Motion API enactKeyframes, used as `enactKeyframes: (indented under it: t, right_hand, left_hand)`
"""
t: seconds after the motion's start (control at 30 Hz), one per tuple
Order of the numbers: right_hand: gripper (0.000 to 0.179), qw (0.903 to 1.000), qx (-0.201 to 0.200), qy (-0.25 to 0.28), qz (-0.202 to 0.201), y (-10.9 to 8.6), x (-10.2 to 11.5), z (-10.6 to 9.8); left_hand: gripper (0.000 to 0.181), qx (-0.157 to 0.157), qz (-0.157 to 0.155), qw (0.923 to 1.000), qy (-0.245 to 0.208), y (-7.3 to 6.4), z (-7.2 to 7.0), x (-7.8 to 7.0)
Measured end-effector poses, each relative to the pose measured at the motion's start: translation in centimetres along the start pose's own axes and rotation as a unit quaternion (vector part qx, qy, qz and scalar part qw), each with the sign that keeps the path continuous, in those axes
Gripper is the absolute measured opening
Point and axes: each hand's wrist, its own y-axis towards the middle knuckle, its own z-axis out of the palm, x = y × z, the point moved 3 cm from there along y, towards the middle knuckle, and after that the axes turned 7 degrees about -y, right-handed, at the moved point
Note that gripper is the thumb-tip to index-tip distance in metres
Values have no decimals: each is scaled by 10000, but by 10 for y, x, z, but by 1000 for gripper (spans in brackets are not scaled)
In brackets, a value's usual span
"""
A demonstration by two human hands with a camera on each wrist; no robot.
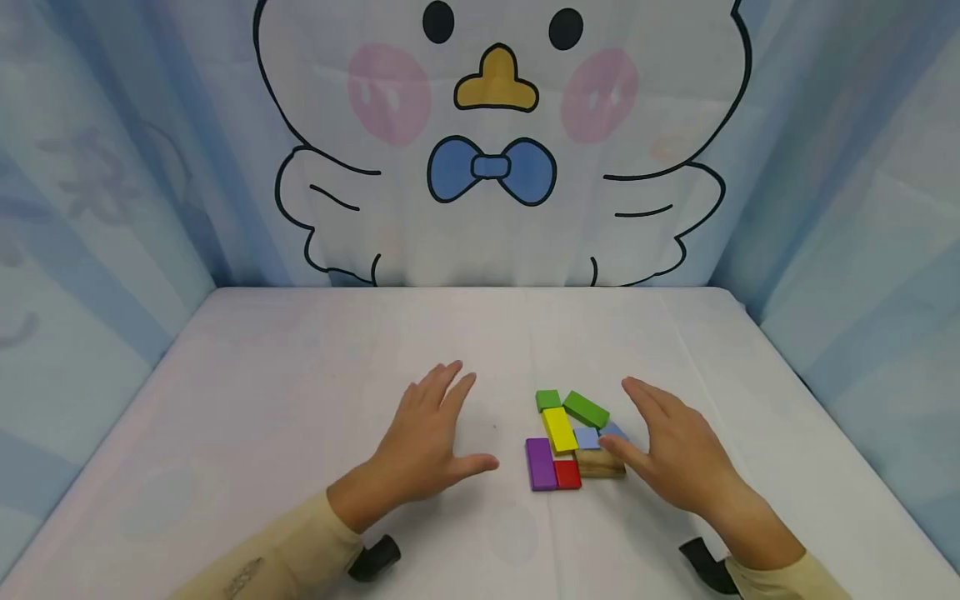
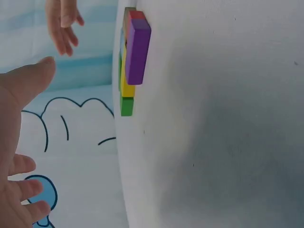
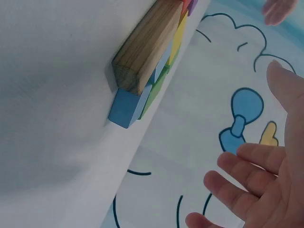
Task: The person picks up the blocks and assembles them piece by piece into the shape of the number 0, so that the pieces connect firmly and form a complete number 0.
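Observation:
A flat cluster of coloured blocks lies on the white table: a purple block (image 1: 541,464), a red block (image 1: 567,474), a yellow block (image 1: 558,430), a small green block (image 1: 547,400), a longer green block (image 1: 586,409), blue blocks (image 1: 587,438) and a bare wooden block (image 1: 601,464). Left of the cluster my left hand (image 1: 420,450) hovers with fingers spread, holding nothing. My right hand (image 1: 681,450) is on the other side, fingers extended, its thumb overlapping the blue blocks in the head view. In the right wrist view that hand appears apart from the wooden block (image 3: 147,47).
White cloth covers the table (image 1: 300,375). Behind it hangs a curtain (image 1: 495,242) printed with a cartoon bird in a blue bow tie, and more curtain encloses both sides. Black straps (image 1: 375,558) show near the wrists.

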Motion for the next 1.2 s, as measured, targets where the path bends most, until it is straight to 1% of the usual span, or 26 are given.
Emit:
enactKeyframes:
  t: [0.17,0.27,0.37,0.47,0.67,0.87,1.0,1.1,1.2]
  right_hand:
    - [74,9995,23,302,71,-3,-1,3]
    - [69,9989,-11,474,4,-5,-1,5]
    - [65,9983,2,571,-64,-6,-1,8]
    - [63,9981,107,601,-54,-7,-2,11]
    - [59,9967,396,707,72,-7,-2,18]
    - [55,9935,647,930,80,-7,-2,23]
    - [49,9930,597,1014,-67,-7,-2,24]
    - [46,9932,547,1008,-178,-8,-2,24]
    - [45,9933,568,986,-203,-8,-2,25]
  left_hand:
    - [88,163,429,9986,-258,7,9,-14]
    - [80,326,548,9972,-402,12,15,-21]
    - [74,521,558,9956,-553,16,22,-27]
    - [68,711,520,9940,-653,19,29,-33]
    - [60,1002,514,9917,-621,25,43,-45]
    - [53,1055,665,9891,-783,30,56,-54]
    - [50,1100,722,9880,-814,32,66,-56]
    - [47,1108,700,9882,-788,33,71,-57]
    - [45,1119,612,9886,-801,33,74,-57]
